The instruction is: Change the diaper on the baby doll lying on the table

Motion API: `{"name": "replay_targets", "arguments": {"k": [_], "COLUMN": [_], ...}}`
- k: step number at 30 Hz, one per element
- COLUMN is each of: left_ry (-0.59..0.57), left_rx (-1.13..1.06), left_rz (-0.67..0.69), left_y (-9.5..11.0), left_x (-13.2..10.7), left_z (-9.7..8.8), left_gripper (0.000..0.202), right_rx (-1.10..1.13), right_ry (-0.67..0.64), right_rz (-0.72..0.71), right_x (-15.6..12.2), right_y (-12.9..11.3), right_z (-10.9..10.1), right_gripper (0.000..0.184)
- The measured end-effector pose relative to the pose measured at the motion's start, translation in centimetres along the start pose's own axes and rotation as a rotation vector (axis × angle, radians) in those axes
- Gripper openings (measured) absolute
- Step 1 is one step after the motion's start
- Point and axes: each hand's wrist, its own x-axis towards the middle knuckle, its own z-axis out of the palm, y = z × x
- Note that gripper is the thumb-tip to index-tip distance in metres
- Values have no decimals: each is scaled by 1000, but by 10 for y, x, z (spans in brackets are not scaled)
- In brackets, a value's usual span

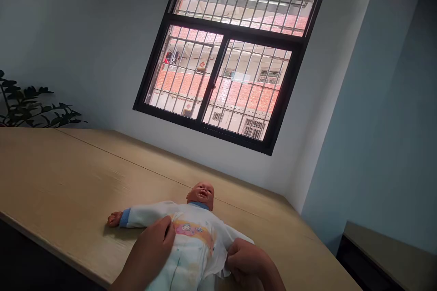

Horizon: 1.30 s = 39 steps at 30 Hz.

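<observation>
A doll (193, 236) lies on its back on a wooden table (82, 173), at six o'clock in the view, its head (202, 194) toward twelve. The dressing looks well along: the white top (205, 220) covers the chest, the blue collar (199, 205) sits at the neck, and the nine o'clock sleeve reaches the wrist, its blue cuff (124, 218) in place. What seems unsettled is the cloth toward four o'clock, which hangs loose and rumpled; the doll's hand on that side does not show. There the person's right hand (251, 259) pinches the top's edge between closed fingers. At eight o'clock the left hand (150, 248) curls against the top, thumb near forefinger; whether it grips cloth cannot be told. As for containers, a cabinet-like unit (389, 254) stands at four o'clock, contents hidden.
</observation>
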Motion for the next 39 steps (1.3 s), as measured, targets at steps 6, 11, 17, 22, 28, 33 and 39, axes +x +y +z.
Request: {"name": "replay_targets", "arguments": {"k": [6, 11, 17, 22, 28, 33, 39], "left_ry": [-20, -12, 24, 29, 161, 231, 116], "left_rx": [-151, -194, -84, 74, 267, 16, -412], "left_rz": [-27, -19, -48, -126, -217, -209, -135], "left_y": [-18, -24, -34, -63, -106, -94, -34], "left_x": [7, 8, 10, 8, 7, -14, -58], "left_z": [-1, 0, 0, -9, -38, -47, -19], "left_gripper": [31, 30, 30, 29, 22, 22, 41], "right_rx": [610, 686, 641, 659, 684, 634, 676], "right_ry": [164, 125, 106, 99, 163, 502, 338], "right_rz": [-474, -578, -488, -504, -528, -596, -556], "right_x": [11, 18, 21, 27, 33, 40, 31], "right_y": [-2, -18, -19, -15, -14, -13, -11], "right_z": [0, 22, 34, 34, 35, 31, 23], "right_gripper": [35, 32, 37, 34, 25, 20, 38]}}
